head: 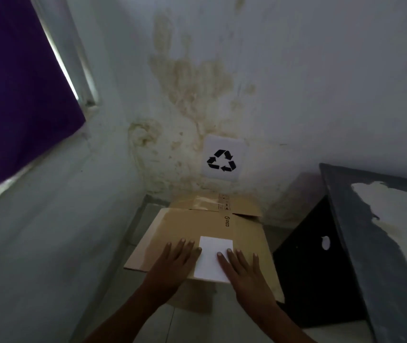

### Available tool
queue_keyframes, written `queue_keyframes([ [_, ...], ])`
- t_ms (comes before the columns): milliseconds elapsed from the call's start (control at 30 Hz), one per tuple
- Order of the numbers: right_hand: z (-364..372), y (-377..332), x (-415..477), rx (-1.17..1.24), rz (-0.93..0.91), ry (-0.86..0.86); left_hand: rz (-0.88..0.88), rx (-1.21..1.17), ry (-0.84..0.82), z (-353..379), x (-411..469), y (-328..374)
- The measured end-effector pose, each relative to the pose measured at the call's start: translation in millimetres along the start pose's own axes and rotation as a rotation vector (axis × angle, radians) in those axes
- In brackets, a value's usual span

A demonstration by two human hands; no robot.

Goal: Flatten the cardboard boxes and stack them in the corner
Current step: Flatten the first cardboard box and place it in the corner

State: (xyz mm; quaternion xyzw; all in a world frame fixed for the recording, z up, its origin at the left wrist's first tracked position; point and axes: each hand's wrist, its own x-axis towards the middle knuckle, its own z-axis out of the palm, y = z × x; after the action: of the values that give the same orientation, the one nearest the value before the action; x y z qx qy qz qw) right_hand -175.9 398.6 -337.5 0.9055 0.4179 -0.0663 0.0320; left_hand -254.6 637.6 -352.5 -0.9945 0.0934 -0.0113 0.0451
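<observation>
A flattened brown cardboard box [187,233] with a white label [211,258] lies on the floor in the corner, on top of another flat piece of cardboard [247,209] whose far flaps show behind it. My left hand [176,258] rests palm down on the top box, fingers spread, just left of the label. My right hand [240,266] lies flat on the label's right side, fingers spread. Neither hand grips anything.
A white sign with a black recycling symbol [222,159] hangs on the stained wall above the stack. A black box with a hole [313,263] stands to the right, beside a dark, peeling panel [375,243]. A purple curtain [16,90] covers the window at left.
</observation>
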Motion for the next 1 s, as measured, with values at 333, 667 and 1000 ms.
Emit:
queue_keyframes([
  [333, 275, -29, 98, -0.015, 0.018, -0.008, 0.018, -0.029, -0.148, 267, 6, -36],
  [667, 551, -59, 149, 0.074, 0.052, -0.162, 0.076, 0.071, -0.276, 548, -5, -35],
  [1000, 595, -38, 180, 0.206, 0.042, -0.257, -0.055, -0.237, -0.345, 631, 29, -61],
])
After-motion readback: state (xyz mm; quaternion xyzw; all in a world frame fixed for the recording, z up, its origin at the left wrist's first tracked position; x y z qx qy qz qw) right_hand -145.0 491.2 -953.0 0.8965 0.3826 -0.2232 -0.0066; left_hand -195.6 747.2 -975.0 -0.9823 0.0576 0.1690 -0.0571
